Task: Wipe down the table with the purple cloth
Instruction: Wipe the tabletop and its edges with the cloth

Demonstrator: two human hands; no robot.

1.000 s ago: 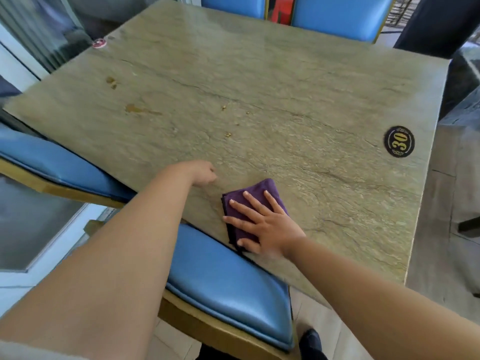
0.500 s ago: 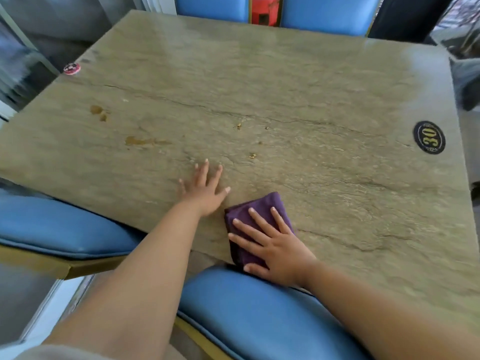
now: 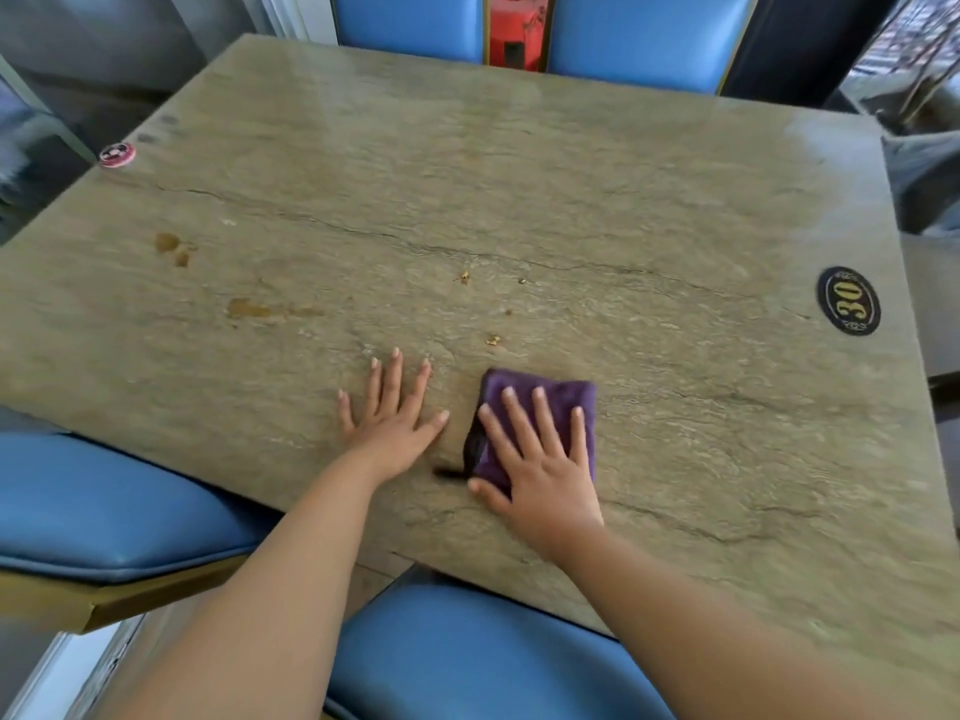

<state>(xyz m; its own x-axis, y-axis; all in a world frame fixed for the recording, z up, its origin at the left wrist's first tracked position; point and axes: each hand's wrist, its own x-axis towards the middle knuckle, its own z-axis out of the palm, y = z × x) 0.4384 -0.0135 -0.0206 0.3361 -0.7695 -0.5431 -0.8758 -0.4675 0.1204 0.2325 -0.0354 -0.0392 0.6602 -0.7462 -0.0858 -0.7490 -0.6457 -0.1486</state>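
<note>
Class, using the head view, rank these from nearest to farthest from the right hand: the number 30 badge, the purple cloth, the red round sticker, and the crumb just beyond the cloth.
1. purple cloth, under the right hand.
2. crumb, just beyond the cloth.
3. number 30 badge, near the right edge.
4. red round sticker, far left corner.

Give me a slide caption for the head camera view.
Right hand presses purple cloth on stained stone table; left hand braces flat.

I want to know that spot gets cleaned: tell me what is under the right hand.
The purple cloth lies flat under the right hand, on the table. Whatever is beneath the cloth is hidden.
</note>
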